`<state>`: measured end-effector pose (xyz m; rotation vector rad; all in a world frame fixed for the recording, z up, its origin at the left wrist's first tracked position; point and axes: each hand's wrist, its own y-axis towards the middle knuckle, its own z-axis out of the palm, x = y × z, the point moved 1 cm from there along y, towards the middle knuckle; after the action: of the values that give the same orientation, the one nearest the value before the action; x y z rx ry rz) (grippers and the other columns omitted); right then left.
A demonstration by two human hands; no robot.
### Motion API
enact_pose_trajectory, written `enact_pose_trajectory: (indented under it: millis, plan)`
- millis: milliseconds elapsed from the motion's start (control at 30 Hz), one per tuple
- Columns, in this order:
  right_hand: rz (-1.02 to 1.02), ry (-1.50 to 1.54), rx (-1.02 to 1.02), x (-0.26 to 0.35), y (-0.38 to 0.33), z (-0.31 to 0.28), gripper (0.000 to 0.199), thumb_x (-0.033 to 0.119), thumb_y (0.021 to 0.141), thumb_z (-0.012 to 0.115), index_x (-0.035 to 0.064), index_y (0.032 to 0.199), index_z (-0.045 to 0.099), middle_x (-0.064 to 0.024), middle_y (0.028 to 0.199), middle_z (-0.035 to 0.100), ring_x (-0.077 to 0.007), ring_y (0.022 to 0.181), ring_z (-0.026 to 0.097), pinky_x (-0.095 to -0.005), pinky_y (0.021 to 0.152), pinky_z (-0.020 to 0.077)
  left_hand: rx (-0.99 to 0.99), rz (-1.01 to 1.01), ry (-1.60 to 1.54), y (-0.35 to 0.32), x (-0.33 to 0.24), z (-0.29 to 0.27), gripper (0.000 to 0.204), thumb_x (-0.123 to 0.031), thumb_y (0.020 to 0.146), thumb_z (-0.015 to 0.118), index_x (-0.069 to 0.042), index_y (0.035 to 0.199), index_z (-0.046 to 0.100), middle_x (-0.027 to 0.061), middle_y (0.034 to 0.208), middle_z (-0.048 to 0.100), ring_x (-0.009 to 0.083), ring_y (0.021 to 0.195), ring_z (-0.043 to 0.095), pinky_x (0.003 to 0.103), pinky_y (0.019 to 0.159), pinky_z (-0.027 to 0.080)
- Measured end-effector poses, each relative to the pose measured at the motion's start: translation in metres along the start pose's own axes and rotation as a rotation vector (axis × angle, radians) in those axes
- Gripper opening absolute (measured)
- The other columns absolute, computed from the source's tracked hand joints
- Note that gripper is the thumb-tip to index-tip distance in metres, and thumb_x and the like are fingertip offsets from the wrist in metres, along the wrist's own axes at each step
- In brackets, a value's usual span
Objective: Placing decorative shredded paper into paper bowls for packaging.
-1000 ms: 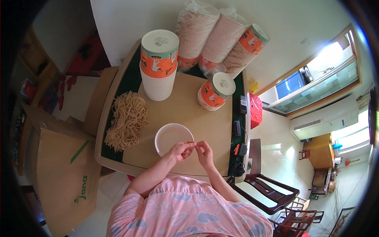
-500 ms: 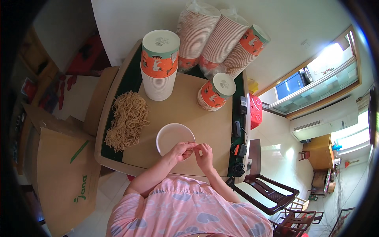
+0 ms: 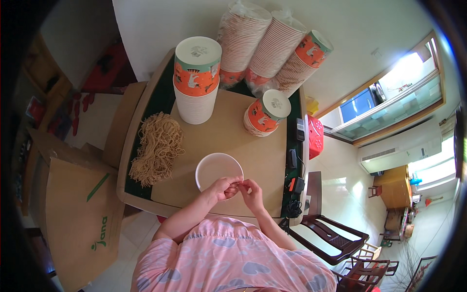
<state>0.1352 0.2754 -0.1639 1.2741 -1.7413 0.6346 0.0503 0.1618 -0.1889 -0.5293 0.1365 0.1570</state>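
Observation:
A white paper tub [image 3: 214, 168] stands mouth up near the front of the table, its inside bare white. My left hand [image 3: 226, 189] is closed at the tub's near right rim, with the fingers curled over the edge. My right hand [image 3: 252, 194] pinches close beside it, and the fingertips of both hands meet at the rim. Whatever lies between the right fingertips is too small to make out. To the left is a loose heap of beige string [image 3: 158, 148]. Behind the tub rises a tall stack of upturned paper tubs [image 3: 196, 80], printed orange and green.
A shorter tub stack [image 3: 266, 114] stands at the right. Several plastic-wrapped tub stacks [image 3: 243, 41] lean at the back wall. A brown board [image 3: 233, 143] covers the tabletop. Chargers and cables [image 3: 296, 190] line the right edge. A cardboard box [image 3: 82, 214] is at the left.
The tub has shifted slightly to the right at my fingers. Both hands stay together at its rim, and my right fingers have changed their bend a little.

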Motion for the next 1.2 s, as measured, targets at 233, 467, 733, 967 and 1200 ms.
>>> enact_pose_trajectory:
  millis: [233, 467, 733, 967, 1200]
  plan:
    - [0.184, 0.338, -0.128, -0.026, -0.002, 0.002, 0.004, 0.004, 0.081, 0.061, 0.0010, 0.081, 0.059, -0.0007, 0.069, 0.056, -0.0073, 0.063, 0.048, -0.0216, 0.057, 0.0402, 0.035, 0.092, 0.135, 0.000, 0.000, -0.004, 0.011, -0.016, 0.085, 0.059, -0.006, 0.080, 0.057, -0.0076, 0.052, 0.036, 0.0023, 0.040, 0.030, 0.017, 0.034, 0.023]
    - [0.378, 0.500, -0.091, -0.022, -0.005, 0.005, 0.006, 0.006, 0.082, 0.062, 0.0011, 0.083, 0.058, 0.0029, 0.071, 0.053, -0.0044, 0.066, 0.046, -0.0186, 0.058, 0.0368, -0.407, 0.839, 1.411, -0.023, -0.001, 0.020, 0.011, -0.013, 0.079, 0.063, -0.003, 0.080, 0.063, 0.0025, 0.055, 0.052, 0.0096, 0.050, 0.050, 0.026, 0.049, 0.041]
    - [0.302, 0.448, -0.163, -0.016, -0.002, 0.010, 0.007, 0.007, 0.081, 0.063, 0.0013, 0.083, 0.062, 0.0007, 0.071, 0.057, -0.0056, 0.065, 0.048, -0.0207, 0.058, 0.0393, -0.355, 0.761, 1.035, -0.020, 0.005, 0.013, 0.009, -0.012, 0.077, 0.065, -0.003, 0.079, 0.061, 0.0037, 0.053, 0.049, 0.0099, 0.048, 0.045, 0.026, 0.048, 0.039]
    - [0.378, 0.582, -0.143, -0.016, -0.001, 0.010, 0.006, 0.007, 0.081, 0.063, 0.0009, 0.082, 0.062, -0.0001, 0.072, 0.059, -0.0059, 0.066, 0.049, -0.0206, 0.059, 0.0398, -0.421, 0.875, 1.436, -0.025, 0.005, 0.018, 0.007, -0.012, 0.077, 0.062, -0.005, 0.081, 0.062, 0.0079, 0.059, 0.056, 0.0182, 0.050, 0.056, 0.031, 0.049, 0.043]
    - [-0.088, 0.034, -0.185, 0.008, -0.002, 0.000, 0.007, -0.001, 0.075, 0.064, 0.0021, 0.081, 0.062, -0.0061, 0.072, 0.056, -0.0142, 0.064, 0.053, -0.0245, 0.060, 0.0433, -0.458, 0.927, 1.669, -0.033, 0.004, 0.025, 0.008, -0.016, 0.078, 0.062, -0.009, 0.081, 0.062, 0.0119, 0.067, 0.061, 0.0302, 0.062, 0.060, 0.038, 0.056, 0.047]
